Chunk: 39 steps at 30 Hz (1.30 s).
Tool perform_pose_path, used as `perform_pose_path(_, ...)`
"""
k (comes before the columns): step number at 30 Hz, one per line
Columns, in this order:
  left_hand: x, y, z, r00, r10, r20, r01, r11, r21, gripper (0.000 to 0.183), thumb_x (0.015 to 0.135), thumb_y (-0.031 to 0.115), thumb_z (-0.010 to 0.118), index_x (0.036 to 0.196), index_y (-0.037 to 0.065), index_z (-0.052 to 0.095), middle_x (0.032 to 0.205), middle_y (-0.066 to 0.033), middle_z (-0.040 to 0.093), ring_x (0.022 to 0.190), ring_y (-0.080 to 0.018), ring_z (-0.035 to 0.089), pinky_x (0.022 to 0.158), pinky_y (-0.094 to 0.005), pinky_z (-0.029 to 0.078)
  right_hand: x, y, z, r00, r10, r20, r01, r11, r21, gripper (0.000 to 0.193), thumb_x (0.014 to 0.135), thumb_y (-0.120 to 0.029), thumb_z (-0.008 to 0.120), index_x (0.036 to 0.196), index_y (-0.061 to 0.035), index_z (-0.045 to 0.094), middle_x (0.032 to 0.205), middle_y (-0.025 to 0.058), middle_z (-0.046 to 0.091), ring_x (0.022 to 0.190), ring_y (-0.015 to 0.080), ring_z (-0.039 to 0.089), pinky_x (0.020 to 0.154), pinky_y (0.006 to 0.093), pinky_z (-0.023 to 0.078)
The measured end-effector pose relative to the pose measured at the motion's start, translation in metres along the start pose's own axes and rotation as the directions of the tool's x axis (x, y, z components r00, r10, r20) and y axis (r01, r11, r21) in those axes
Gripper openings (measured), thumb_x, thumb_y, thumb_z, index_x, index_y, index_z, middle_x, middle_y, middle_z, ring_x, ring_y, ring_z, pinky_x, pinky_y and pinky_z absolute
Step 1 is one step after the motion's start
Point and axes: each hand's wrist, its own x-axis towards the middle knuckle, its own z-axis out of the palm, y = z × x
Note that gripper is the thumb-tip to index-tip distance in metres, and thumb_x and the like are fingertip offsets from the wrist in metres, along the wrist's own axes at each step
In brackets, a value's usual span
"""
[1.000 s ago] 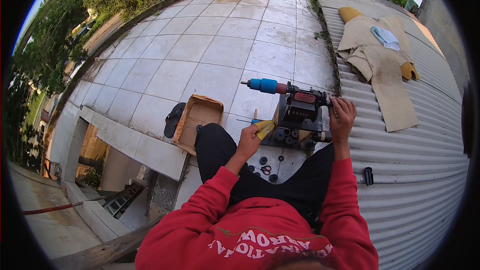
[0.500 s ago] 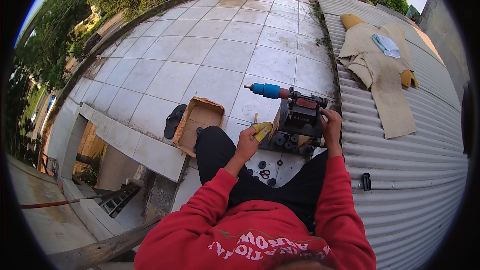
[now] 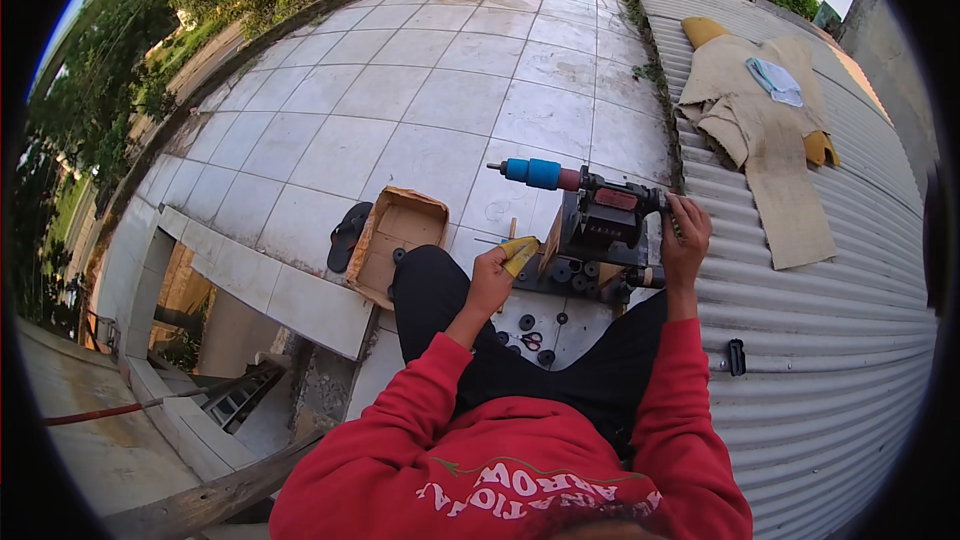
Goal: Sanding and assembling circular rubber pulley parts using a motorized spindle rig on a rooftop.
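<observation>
My left hand (image 3: 490, 283) is closed on a small flat yellow piece with dark marks (image 3: 520, 254), whose exact kind I cannot make out. Just right of it stands a small black bench machine (image 3: 606, 224), with a spindle pointing left that carries a bright blue sleeve (image 3: 532, 173) and a dark red part. At the machine's right end, my right hand (image 3: 686, 240) has its fingers closed around a knob or wheel, mostly hidden. Several black round discs (image 3: 562, 276) lie on the machine's base, and others sit on the tiles between my legs beside small scissors (image 3: 532, 341).
An open cardboard box (image 3: 400, 230) stands left of my knee, beside a black sandal (image 3: 347, 236). Corrugated roofing (image 3: 800, 360) runs along the right, bearing tan cloth (image 3: 745, 100) and a black clip-like object (image 3: 736, 357). A drop opens beyond the ledge (image 3: 290, 295) at left.
My right hand has shifted slightly right and up around the machine's right end, its fingers turned. My left hand keeps the yellow piece, moved a little left. The view has tilted slightly.
</observation>
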Motion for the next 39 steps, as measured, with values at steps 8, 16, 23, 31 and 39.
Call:
perform_pose_path(8, 0.000, -0.002, -0.001, 1.000, 0.026, -0.013, -0.026, 1.000, 0.002, 0.029, 0.100, 0.008, 0.070, 0.126, -0.004, 0.073, 0.115, -0.0106, 0.078, 0.102, -0.0103, 0.069, 0.090, -0.0260, 0.053, 0.004, 0.043, 0.047, 0.985, 0.067, 0.162, -0.069, 0.998, 0.011, 0.032, 0.087, -0.009, 0.076, 0.119, -0.0104, 0.076, 0.113, 0.0114, 0.075, 0.112, 0.0342, 0.066, 0.102, 0.0447, 0.047)
perform_pose_path(16, -0.001, -0.003, -0.006, 1.000, -0.015, -0.006, 0.015, 1.000, 0.020, 0.029, 0.100, 0.006, 0.069, 0.126, -0.005, 0.073, 0.117, -0.0113, 0.078, 0.104, -0.0111, 0.069, 0.093, -0.0268, 0.053, -0.068, 0.026, 0.033, 0.971, 0.135, 0.197, -0.142, 0.990, 0.020, 0.029, 0.087, -0.007, 0.077, 0.116, -0.0100, 0.076, 0.118, 0.0062, 0.074, 0.118, 0.0295, 0.064, 0.106, 0.0444, 0.044)
perform_pose_path(23, 0.000, -0.005, -0.007, 1.000, -0.011, 0.019, 0.010, 0.999, 0.037, 0.029, 0.100, 0.001, 0.066, 0.128, -0.006, 0.071, 0.120, -0.0106, 0.077, 0.109, -0.0115, 0.069, 0.098, -0.0260, 0.052, -0.063, -0.007, 0.001, 0.999, 0.049, -0.009, -0.048, 0.998, 0.047, 0.037, 0.086, 0.002, 0.074, 0.122, -0.0093, 0.076, 0.120, 0.0056, 0.074, 0.122, 0.0272, 0.064, 0.111, 0.0429, 0.042)
perform_pose_path(31, -0.001, -0.004, -0.005, 0.999, -0.038, 0.022, 0.037, 0.999, 0.018, 0.029, 0.100, 0.002, 0.066, 0.128, -0.006, 0.071, 0.120, -0.0103, 0.077, 0.108, -0.0110, 0.069, 0.097, -0.0258, 0.052, 0.012, 0.014, 0.016, 0.999, 0.030, 0.038, -0.028, 0.999, -0.040, 0.042, 0.088, -0.003, 0.074, 0.129, -0.0126, 0.075, 0.122, 0.0078, 0.073, 0.122, 0.0282, 0.063, 0.108, 0.0409, 0.044)
perform_pose_path(39, -0.002, -0.003, -0.001, 1.000, -0.015, 0.012, 0.015, 1.000, -0.007, 0.030, 0.101, 0.007, 0.068, 0.127, -0.005, 0.072, 0.116, -0.0097, 0.078, 0.102, -0.0094, 0.068, 0.090, -0.0257, 0.053, -0.024, 0.060, 0.055, 0.981, 0.075, 0.177, -0.075, 0.997, -0.011, 0.030, 0.084, -0.007, 0.077, 0.115, -0.0081, 0.077, 0.109, 0.0119, 0.076, 0.110, 0.0343, 0.068, 0.099, 0.0460, 0.050)
